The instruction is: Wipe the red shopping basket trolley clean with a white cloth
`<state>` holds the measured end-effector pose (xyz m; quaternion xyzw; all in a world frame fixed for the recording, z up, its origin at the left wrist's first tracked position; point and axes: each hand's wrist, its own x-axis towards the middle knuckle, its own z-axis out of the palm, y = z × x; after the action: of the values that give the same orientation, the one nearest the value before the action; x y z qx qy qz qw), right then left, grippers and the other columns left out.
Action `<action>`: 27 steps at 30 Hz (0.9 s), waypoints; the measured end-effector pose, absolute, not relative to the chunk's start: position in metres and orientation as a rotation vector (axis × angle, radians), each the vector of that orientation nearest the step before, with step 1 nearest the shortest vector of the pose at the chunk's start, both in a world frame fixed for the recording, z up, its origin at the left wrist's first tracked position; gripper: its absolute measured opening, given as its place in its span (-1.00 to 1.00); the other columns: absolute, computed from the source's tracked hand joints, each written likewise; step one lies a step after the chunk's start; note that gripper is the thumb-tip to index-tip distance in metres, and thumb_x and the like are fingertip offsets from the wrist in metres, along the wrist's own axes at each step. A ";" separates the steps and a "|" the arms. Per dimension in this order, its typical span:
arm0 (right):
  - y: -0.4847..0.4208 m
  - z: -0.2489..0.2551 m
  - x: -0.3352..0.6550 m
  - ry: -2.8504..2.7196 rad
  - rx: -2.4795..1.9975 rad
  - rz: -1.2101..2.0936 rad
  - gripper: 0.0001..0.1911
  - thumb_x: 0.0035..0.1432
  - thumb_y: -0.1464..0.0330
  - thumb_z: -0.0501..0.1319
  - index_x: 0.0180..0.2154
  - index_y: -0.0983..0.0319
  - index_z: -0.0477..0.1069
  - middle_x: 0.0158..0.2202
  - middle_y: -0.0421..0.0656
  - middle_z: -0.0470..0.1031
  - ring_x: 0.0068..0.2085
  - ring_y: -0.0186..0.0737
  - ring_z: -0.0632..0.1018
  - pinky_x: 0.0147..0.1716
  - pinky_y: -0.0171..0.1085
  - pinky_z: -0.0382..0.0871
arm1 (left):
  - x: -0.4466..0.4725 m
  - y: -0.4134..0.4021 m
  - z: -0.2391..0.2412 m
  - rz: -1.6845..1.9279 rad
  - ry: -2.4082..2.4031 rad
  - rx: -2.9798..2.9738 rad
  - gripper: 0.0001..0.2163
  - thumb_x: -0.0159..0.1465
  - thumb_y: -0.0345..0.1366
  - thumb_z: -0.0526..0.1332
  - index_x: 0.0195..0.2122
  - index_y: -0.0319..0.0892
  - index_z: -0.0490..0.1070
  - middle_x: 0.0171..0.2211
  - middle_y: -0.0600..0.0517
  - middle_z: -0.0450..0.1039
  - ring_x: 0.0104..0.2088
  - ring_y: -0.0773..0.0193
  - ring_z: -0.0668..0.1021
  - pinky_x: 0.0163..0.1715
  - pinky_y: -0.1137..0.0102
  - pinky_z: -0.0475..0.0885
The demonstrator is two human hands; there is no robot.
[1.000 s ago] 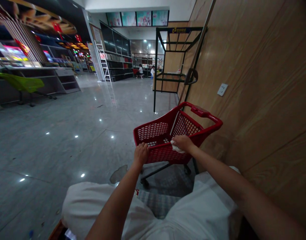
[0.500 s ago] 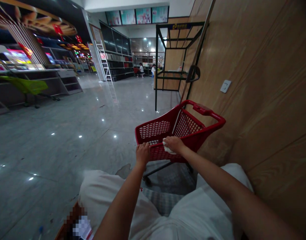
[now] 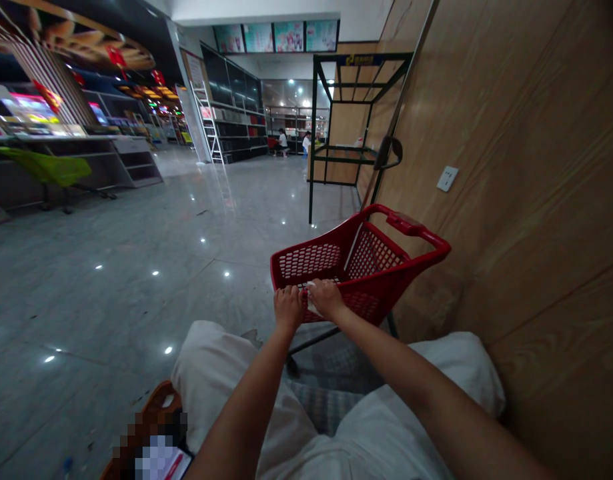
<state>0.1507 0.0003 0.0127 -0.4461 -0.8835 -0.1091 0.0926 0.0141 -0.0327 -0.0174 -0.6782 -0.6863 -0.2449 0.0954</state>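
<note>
A small red plastic shopping cart (image 3: pixel 381 257) stands on the floor in front of my knees, close to the wooden wall. My left hand (image 3: pixel 287 306) is closed on the cart's near rim at its left corner. Beside it, my right hand (image 3: pixel 327 298) presses a white cloth (image 3: pixel 311 299) against the same rim, fingers curled over it. The two hands almost touch. My white trousers (image 3: pixel 396 413) fill the bottom of the view.
A wooden wall (image 3: pixel 526 167) with a white socket (image 3: pixel 447 178) runs along the right. A black metal rack (image 3: pixel 351 113) stands behind the cart. Shiny grey floor (image 3: pixel 111 267) spreads left toward shelves, a ladder (image 3: pixel 206 127) and a green cart (image 3: pixel 46 167). People sit far back.
My right hand has slid the white cloth leftward along the cart's near rim until it sits next to my left hand. The left hand has kept its grip.
</note>
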 end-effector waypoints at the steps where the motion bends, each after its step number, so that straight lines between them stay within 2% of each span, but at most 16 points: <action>1: -0.002 0.011 0.144 -2.614 -1.338 -0.324 -0.67 0.31 0.29 -0.06 -0.01 0.23 0.34 -0.09 0.01 0.43 -0.13 -0.12 0.44 -0.11 -0.20 0.23 | 0.012 -0.033 -0.018 -0.714 -2.024 -2.023 -0.72 0.36 -0.22 -0.09 -0.28 -0.16 0.38 -0.24 -0.09 0.40 -0.16 0.12 0.41 -0.05 0.22 0.21; 6: 0.009 0.023 0.207 -2.694 -1.337 -0.369 -0.67 0.32 0.30 -0.08 -0.01 0.17 0.35 -0.14 -0.05 0.47 -0.17 -0.17 0.47 -0.17 -0.24 0.23 | -0.002 -0.032 -0.023 -0.628 -1.976 -2.068 -0.74 0.36 -0.22 -0.09 -0.25 -0.14 0.36 -0.24 -0.06 0.40 -0.17 0.15 0.41 -0.07 0.25 0.22; 10: 0.022 0.044 0.309 -2.581 -1.423 -0.576 -0.70 0.29 0.30 0.00 -0.02 0.18 0.38 -0.06 -0.05 0.47 -0.07 -0.12 0.45 0.05 -0.10 0.07 | 0.000 -0.031 -0.021 -0.632 -2.006 -2.043 -0.74 0.36 -0.23 -0.09 -0.26 -0.15 0.37 -0.23 -0.07 0.40 -0.17 0.14 0.40 -0.06 0.25 0.20; 13: 0.025 0.056 0.343 -2.546 -1.499 -0.666 -0.69 0.26 0.29 0.04 -0.01 0.19 0.37 -0.03 -0.03 0.45 -0.05 -0.08 0.44 0.11 -0.01 -0.03 | 0.011 -0.030 -0.018 -0.671 -2.036 -2.039 -0.74 0.35 -0.23 -0.08 -0.26 -0.15 0.38 -0.21 -0.09 0.40 -0.16 0.12 0.39 -0.06 0.23 0.20; 18: 0.015 0.041 0.274 -2.666 -1.429 -0.461 -0.71 0.26 0.30 0.04 -0.05 0.22 0.39 -0.05 -0.03 0.45 -0.09 -0.14 0.46 0.01 -0.16 0.13 | 0.029 -0.029 -0.019 -0.709 -2.048 -2.010 -0.74 0.35 -0.25 -0.08 -0.27 -0.16 0.38 -0.22 -0.07 0.40 -0.16 0.13 0.39 -0.02 0.23 0.18; 23: -0.003 0.020 0.179 -2.665 -1.283 -0.325 -0.69 0.26 0.29 0.04 -0.01 0.19 0.35 -0.03 -0.05 0.43 -0.10 -0.15 0.45 -0.02 -0.19 0.19 | 0.030 -0.030 -0.020 -0.684 -2.019 -2.009 -0.74 0.35 -0.22 -0.07 -0.27 -0.16 0.38 -0.24 -0.07 0.40 -0.16 0.13 0.39 -0.03 0.23 0.20; 27: -0.002 0.027 0.186 -2.747 -1.242 -0.300 -0.67 0.28 0.28 0.01 0.04 0.12 0.32 -0.08 -0.07 0.46 -0.15 -0.18 0.48 -0.12 -0.26 0.25 | 0.019 -0.031 -0.020 -0.649 -1.988 -2.072 -0.74 0.35 -0.21 -0.07 -0.27 -0.15 0.38 -0.25 -0.07 0.40 -0.19 0.15 0.40 -0.08 0.25 0.23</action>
<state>0.1858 -0.0016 0.0267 -0.4095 -0.9052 -0.0988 0.0560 0.0194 -0.0308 -0.0199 -0.7004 -0.6720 -0.2195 0.0989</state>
